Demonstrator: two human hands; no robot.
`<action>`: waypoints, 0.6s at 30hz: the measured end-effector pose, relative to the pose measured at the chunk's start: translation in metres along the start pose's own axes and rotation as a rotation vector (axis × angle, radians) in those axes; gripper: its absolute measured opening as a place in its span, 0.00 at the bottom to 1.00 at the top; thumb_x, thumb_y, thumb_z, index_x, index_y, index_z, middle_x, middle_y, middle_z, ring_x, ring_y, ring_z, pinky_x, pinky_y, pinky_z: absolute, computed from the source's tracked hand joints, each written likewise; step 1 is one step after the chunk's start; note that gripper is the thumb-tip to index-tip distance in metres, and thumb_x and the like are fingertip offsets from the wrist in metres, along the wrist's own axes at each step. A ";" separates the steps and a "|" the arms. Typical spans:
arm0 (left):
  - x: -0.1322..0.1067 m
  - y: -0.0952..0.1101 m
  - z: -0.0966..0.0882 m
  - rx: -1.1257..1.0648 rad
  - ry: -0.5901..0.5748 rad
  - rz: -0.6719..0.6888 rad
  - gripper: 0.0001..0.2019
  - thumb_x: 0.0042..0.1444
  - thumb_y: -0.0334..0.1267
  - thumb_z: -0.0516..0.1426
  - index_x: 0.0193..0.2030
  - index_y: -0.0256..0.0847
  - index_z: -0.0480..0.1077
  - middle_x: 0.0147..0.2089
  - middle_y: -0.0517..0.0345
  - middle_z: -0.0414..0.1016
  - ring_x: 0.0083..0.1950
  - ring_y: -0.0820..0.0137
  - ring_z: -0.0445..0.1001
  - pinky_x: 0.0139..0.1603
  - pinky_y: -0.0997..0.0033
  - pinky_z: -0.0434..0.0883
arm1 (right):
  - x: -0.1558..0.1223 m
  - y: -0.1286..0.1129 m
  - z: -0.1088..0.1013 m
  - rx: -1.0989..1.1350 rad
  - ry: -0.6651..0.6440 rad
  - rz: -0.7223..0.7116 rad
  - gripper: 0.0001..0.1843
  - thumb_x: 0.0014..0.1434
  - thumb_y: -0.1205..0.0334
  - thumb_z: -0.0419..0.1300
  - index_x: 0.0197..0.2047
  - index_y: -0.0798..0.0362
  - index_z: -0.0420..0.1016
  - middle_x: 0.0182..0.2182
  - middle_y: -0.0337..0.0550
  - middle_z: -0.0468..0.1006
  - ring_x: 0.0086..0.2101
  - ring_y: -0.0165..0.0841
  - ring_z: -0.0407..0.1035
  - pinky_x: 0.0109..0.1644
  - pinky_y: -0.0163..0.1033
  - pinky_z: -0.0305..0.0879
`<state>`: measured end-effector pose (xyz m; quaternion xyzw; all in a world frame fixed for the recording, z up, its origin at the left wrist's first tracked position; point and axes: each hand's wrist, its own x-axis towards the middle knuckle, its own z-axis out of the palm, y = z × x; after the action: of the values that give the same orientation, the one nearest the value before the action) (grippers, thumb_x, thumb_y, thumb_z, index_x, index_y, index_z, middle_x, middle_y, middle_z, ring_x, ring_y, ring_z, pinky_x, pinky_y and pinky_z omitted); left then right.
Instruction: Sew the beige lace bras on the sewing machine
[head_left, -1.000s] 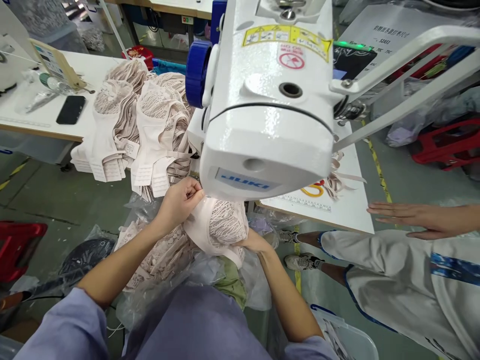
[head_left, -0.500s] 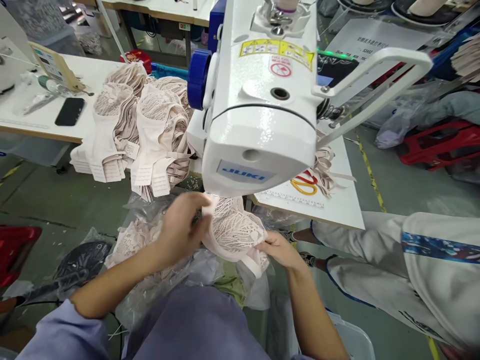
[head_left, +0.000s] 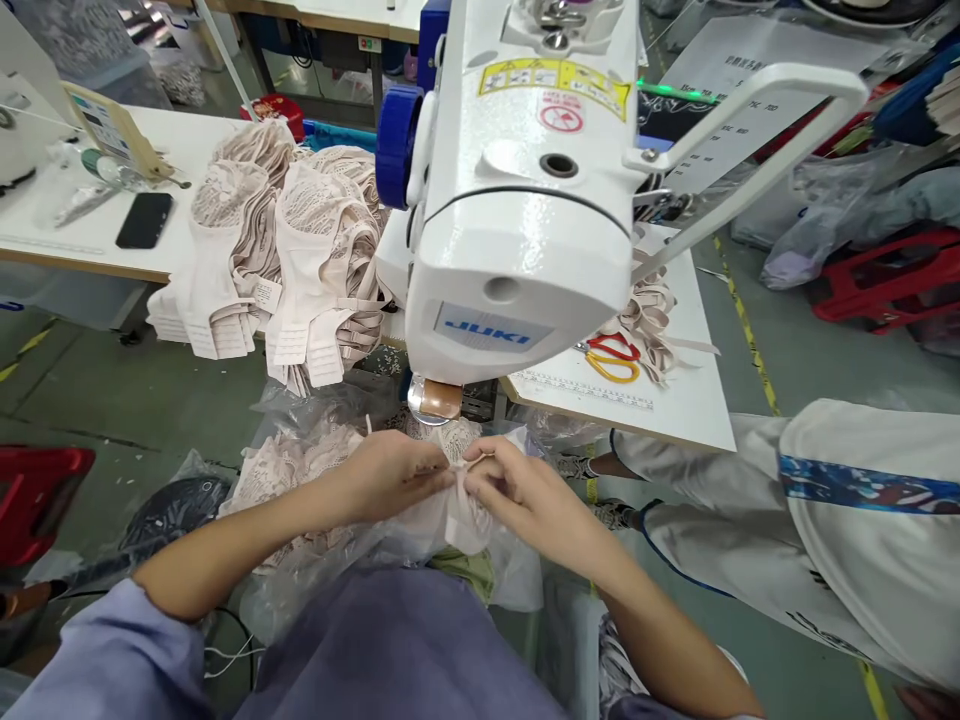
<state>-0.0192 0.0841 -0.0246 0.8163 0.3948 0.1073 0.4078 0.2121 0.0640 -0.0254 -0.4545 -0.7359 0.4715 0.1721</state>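
Observation:
A pale beige lace bra (head_left: pixel 466 522) hangs in front of my body, just below the sewing machine head (head_left: pixel 517 270). My left hand (head_left: pixel 396 474) pinches it from the left, fingers together. From the right, my right hand (head_left: pixel 521 488) grips the same bra with curled thumb and fingers. The two hands nearly meet at its edge, and they hide much of the cloth. Right above them shows the rounded metal end of the machine's arm (head_left: pixel 435 398). More beige lace pieces (head_left: pixel 289 460) lie in clear plastic behind my left forearm.
Stacked beige bras (head_left: pixel 315 260) hang over the left table's edge, near a black phone (head_left: pixel 145 220). Scissors with red and yellow handles (head_left: pixel 611 358) lie on the right board (head_left: pixel 690 400) beside beige straps (head_left: pixel 649 310). A person in grey trousers (head_left: pixel 712 500) stands at the right.
My left hand has come down and right from the machine. My right hand has shifted left and turned inward. The bra is lower, gathered between both hands, uncovering the machine's metal end.

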 end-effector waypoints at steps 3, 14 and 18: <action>0.006 -0.006 -0.017 0.005 0.074 -0.042 0.21 0.67 0.46 0.52 0.23 0.39 0.63 0.18 0.66 0.57 0.21 0.77 0.55 0.24 0.73 0.49 | 0.020 0.007 -0.004 -0.059 0.074 -0.112 0.15 0.70 0.54 0.55 0.36 0.48 0.79 0.28 0.40 0.78 0.31 0.36 0.69 0.38 0.39 0.59; 0.038 -0.032 -0.052 -0.111 0.326 -0.227 0.11 0.55 0.45 0.61 0.30 0.40 0.71 0.26 0.60 0.72 0.31 0.67 0.71 0.28 0.73 0.64 | 0.069 0.030 -0.018 0.170 0.174 0.073 0.16 0.59 0.49 0.65 0.27 0.52 0.79 0.22 0.36 0.75 0.24 0.30 0.62 0.29 0.35 0.52; 0.045 -0.037 -0.051 -0.125 0.387 -0.153 0.05 0.55 0.39 0.60 0.34 0.40 0.73 0.35 0.56 0.79 0.40 0.61 0.77 0.43 0.67 0.72 | 0.077 0.037 -0.023 0.218 0.169 0.079 0.14 0.58 0.48 0.67 0.36 0.49 0.85 0.33 0.41 0.83 0.34 0.40 0.74 0.38 0.39 0.64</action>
<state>-0.0353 0.1597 -0.0261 0.7213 0.5189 0.2553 0.3812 0.2060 0.1459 -0.0587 -0.5000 -0.6446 0.5152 0.2631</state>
